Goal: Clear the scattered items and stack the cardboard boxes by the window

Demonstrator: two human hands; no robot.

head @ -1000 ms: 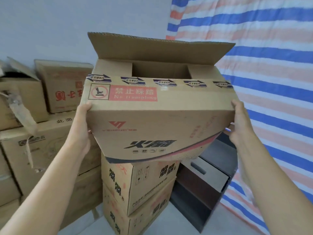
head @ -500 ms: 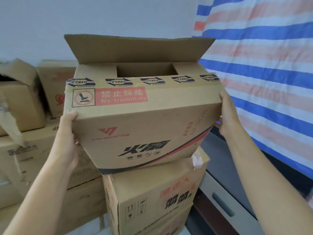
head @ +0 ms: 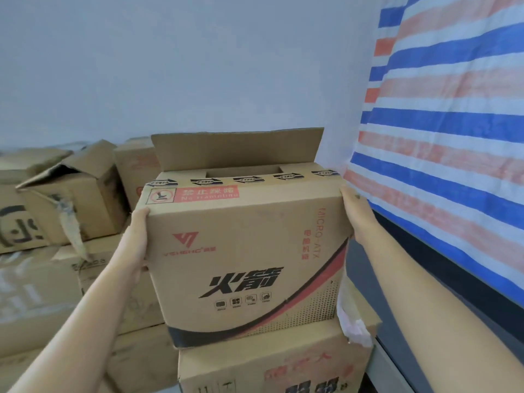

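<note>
A tan cardboard box (head: 243, 251) with black characters, a red "No trampling" label and a raised back flap sits on top of another cardboard box (head: 269, 367) in a stack. My left hand (head: 136, 242) presses flat against its left side, thumb at the front edge. Against the upper right side lies my right hand (head: 357, 217), also flat. The fingers of both hands are hidden behind the box.
More cardboard boxes (head: 71, 205) are piled at the left, one with a torn open flap. A blue, white and orange striped tarp (head: 453, 137) hangs at the right over a dark cabinet (head: 397, 279). A white plastic scrap (head: 351, 316) hangs by the box's right corner.
Both hands have lowered the box from the air onto the stacked box below. It has also levelled out and moved closer to the tarp.
</note>
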